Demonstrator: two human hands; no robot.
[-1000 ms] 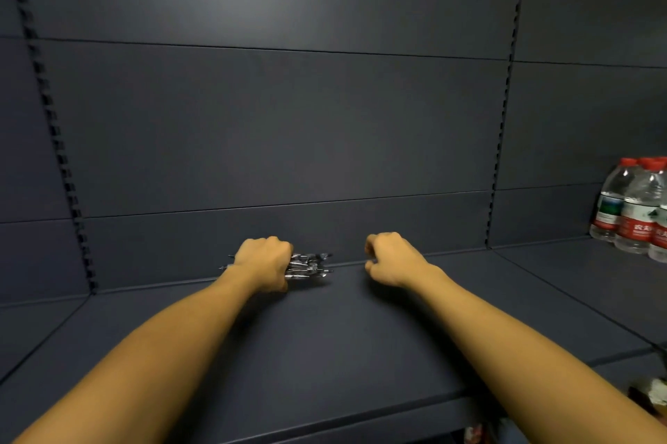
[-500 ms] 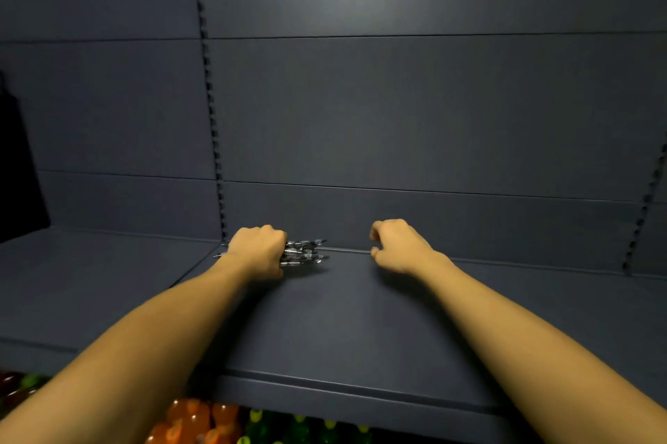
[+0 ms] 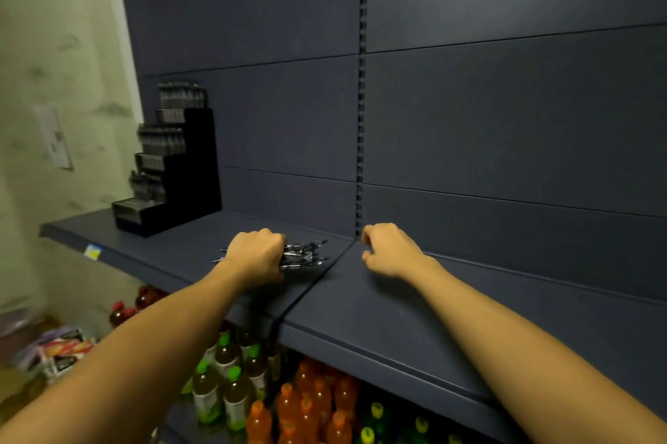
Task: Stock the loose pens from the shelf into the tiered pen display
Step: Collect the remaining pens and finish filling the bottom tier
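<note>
While the left hand [image 3: 257,256] is curled round a bundle of pens [image 3: 302,254], the pen ends are seen sticking out from both sides of the fist, mostly to its right, low over the dark shelf [image 3: 202,256]. The right hand [image 3: 391,251] is held just right of the bundle, apart from it, its fingers curled on nothing. A black tiered pen display [image 3: 173,169] is set well to the left on the same shelf, with pens already stood in its upper steps. Bottled drinks [image 3: 288,404] are ranged on the level below.
</note>
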